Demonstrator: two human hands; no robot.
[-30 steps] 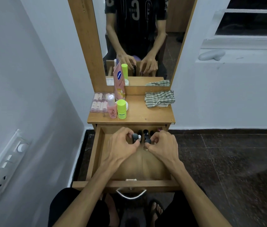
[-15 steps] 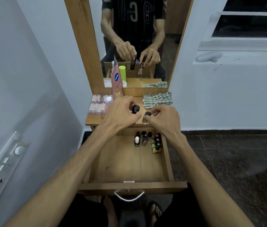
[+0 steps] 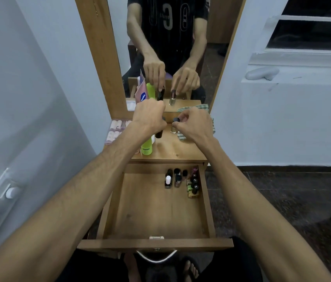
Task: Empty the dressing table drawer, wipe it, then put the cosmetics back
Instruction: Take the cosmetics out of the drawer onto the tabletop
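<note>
A tall wood-framed mirror [image 3: 180, 47] stands at the back of the narrow wooden dressing table top [image 3: 172, 149] and reflects both hands and their bottles. Below the top, the open wooden drawer [image 3: 156, 216] is pulled out towards the person; most of its floor is bare, and a cluster of small nail polish bottles [image 3: 181, 181] stands along its far end, towards the right corner. On the top's right side a green-and-white checked cloth [image 3: 211, 129] lies partly under the right hand. At the left lies a clear pack of pale pink rollers [image 3: 115, 131], largely crossed by the left forearm. A lime-green cylindrical bottle [image 3: 146, 146] stands near the top's front edge, just beside the left wrist.

The left hand [image 3: 150, 119] is clenched around a slim black bottle [image 3: 159, 133], whose lower end rests on or just above the top. The right hand [image 3: 193, 125] pinches the dark cap of a small clear glass bottle [image 3: 173, 129] standing upright just beside the cloth.
</note>
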